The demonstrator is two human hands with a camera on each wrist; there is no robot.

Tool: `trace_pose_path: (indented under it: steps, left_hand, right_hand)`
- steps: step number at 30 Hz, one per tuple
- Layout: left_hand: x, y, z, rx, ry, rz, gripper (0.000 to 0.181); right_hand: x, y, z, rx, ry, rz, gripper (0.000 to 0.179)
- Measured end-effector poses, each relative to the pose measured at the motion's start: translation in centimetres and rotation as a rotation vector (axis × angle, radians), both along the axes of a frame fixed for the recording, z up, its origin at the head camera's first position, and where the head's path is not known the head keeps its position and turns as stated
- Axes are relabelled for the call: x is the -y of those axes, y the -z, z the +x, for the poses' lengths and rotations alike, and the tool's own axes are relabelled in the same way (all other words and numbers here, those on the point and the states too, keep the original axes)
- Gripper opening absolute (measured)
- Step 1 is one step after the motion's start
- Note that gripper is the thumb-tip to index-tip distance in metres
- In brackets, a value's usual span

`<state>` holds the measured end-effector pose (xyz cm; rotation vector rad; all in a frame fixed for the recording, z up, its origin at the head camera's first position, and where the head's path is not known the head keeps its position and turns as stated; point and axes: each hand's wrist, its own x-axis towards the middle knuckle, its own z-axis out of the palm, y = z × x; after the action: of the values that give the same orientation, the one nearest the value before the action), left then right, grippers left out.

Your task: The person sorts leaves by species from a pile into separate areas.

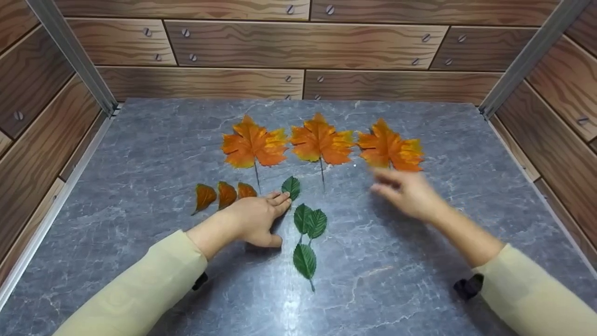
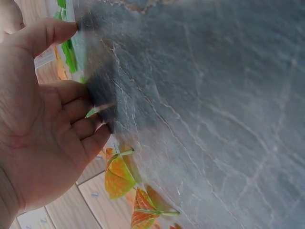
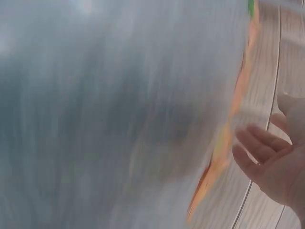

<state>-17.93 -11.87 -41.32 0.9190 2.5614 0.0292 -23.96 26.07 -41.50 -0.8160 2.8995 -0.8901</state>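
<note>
My left hand (image 1: 256, 219) rests on the grey marbled table with its fingers stretched out, their tips touching the base of a small green leaf (image 1: 291, 186). In the left wrist view its fingertips (image 2: 106, 128) meet the surface. My right hand (image 1: 413, 192), blurred, hovers just below the right-hand orange maple leaf (image 1: 391, 145) and covers its stem. The right wrist view shows this hand (image 3: 271, 160) with loosely bent fingers and nothing held. Two more maple leaves, the middle one (image 1: 322, 140) and the left one (image 1: 254, 143), complete a row.
Two overlapping green leaves (image 1: 310, 221) and a single one (image 1: 304, 261) lie in front of the touched leaf. Several small folded brown-orange leaves (image 1: 227, 195) sit left of my left hand. Wood-patterned walls (image 1: 303, 44) with metal corner posts (image 1: 77, 60) enclose the table (image 1: 154, 135).
</note>
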Motion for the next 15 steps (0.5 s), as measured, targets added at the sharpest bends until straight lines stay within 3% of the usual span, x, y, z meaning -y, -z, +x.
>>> trace_pose_path:
  steps: [7, 15]
  left_hand:
    - [0.0, 0.2, 0.1, -0.013, 0.011, 0.018, 0.096]
    - [0.1, 0.1, 0.1, -0.009, 0.004, 0.007, 0.096]
  right_hand:
    - [4.5, 0.8, 3.4, 0.218, -0.153, -0.054, 0.046]
    - [7.0, 1.5, 4.7, 0.409, -0.246, -0.172, 0.044]
